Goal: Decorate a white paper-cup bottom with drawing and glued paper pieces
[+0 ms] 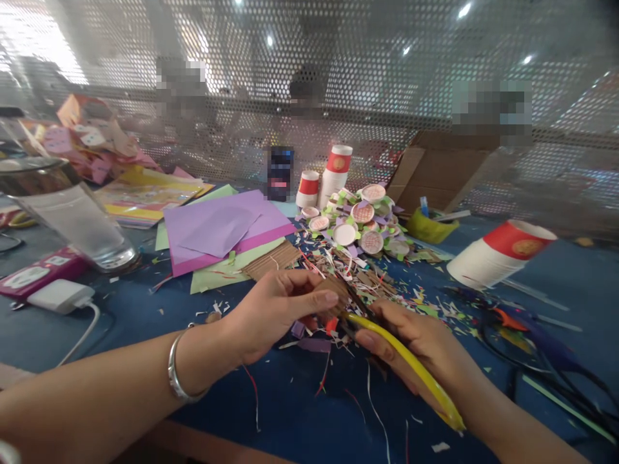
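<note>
My left hand (271,312), with a silver bangle at the wrist, pinches a small piece of brown corrugated cardboard (334,290) between thumb and fingers. Wrapped in my right hand (420,341) are scissors with a yellow handle (416,366). Their dark blades reach up to the cardboard's right edge; whether they touch it I cannot tell. Paper and cardboard scraps (377,283) lie under and beyond both hands. A larger corrugated cardboard sheet (273,259) rests just behind my left hand.
Purple paper (217,225) lies back left, near a glass of water (82,219) and a white charger (60,295). Paper cup bases (345,234) are heaped behind the scraps. At right are stacked paper cups (500,254) and a blue glue gun (536,332) with cables. A perforated metal screen (232,84) stands behind.
</note>
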The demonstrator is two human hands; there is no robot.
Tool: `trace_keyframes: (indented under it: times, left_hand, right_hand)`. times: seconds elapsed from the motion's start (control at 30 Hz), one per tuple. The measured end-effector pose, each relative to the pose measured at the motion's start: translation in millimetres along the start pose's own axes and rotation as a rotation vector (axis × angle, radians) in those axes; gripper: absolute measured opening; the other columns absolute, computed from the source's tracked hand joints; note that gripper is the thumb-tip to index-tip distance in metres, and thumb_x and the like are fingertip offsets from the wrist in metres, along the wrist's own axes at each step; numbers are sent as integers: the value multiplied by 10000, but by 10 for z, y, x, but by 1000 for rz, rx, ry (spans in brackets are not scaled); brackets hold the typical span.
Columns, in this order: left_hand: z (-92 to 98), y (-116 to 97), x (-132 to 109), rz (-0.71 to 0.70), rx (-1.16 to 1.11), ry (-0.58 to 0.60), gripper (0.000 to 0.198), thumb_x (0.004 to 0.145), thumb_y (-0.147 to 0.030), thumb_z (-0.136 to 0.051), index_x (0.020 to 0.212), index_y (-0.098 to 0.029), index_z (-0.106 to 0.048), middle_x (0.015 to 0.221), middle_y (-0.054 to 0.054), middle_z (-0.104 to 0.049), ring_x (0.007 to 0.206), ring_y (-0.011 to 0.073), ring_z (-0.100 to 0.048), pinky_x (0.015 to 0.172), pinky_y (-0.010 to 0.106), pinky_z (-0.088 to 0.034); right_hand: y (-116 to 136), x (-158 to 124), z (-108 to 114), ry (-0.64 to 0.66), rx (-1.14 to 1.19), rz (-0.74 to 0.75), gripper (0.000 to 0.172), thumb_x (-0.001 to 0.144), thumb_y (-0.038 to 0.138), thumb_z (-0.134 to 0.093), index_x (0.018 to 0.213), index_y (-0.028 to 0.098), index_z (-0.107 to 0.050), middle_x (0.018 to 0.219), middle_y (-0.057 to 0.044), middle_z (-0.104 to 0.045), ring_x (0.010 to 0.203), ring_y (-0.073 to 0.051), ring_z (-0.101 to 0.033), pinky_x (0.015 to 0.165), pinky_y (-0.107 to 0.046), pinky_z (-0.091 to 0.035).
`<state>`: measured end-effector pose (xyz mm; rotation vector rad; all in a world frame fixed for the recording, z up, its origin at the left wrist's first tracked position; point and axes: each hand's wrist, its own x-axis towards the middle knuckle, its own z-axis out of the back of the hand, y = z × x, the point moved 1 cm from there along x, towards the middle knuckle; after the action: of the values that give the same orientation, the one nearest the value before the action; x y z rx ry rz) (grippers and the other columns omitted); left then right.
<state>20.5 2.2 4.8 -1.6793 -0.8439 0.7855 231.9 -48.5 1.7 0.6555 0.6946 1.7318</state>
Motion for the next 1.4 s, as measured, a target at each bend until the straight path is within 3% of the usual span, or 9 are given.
trace_keyframes:
  times: [0.13,0.3,0.53,0.73,0.9,1.03,1.4]
  left_hand:
    - [-40,-16,18,4,-69,-43,201,832,-305,-769,795,-137,-666,789,33,-701,717,107,-642,625,220,-475]
    - [-120,-79,38,19,-86,-68,179,842,-248,-744,759,-131,-637,724,6,-665,650,78,-610,572,197,-454]
    - [-205,-162,37,-37,-87,-91,207,839,-247,-740,748,-146,-583,724,-3,-655,654,77,-605,564,197,-437]
    - [-229,-109,74,-45,-46,-89,234,788,-288,-775,717,-145,-604,673,2,-636,624,90,-582,568,240,-419]
    - [-203,-3,86,-16,-91,-70,286,755,-347,-817,740,-140,-619,668,6,-644,600,83,-565,558,239,-413]
    - [-175,36,52,6,-113,-83,281,750,-332,-829,742,-141,-622,690,4,-657,634,81,-586,584,227,-421]
    - [-156,65,0,-39,-93,-96,244,768,-320,-832,733,-132,-681,667,-14,-647,568,51,-485,574,229,-351]
  right_hand:
    - [20,11,10,40,112,-33,385,942,619,-581,861,243,-586,516,72,-488,369,-72,-397,353,-245,-283]
    - [54,-1,37,84,198,-66,408,939,642,-578,938,236,-616,493,90,-449,375,-75,-406,407,-249,-326]
    - [87,-1,67,113,223,16,502,941,677,-528,1103,209,-608,749,13,-613,475,-78,-448,458,-246,-368]
    - [89,-20,80,106,215,-30,549,927,704,-540,1184,225,-618,703,31,-601,433,-75,-420,423,-250,-327]
    - [51,5,53,91,189,-12,489,913,698,-553,1003,222,-623,691,26,-571,545,-115,-489,481,-266,-347]
    - [34,16,15,79,151,-12,450,910,678,-584,876,229,-575,671,35,-526,530,-107,-445,486,-273,-358]
    - [34,8,9,-9,-42,53,390,919,617,-587,823,239,-597,681,22,-602,628,-137,-546,559,-267,-416]
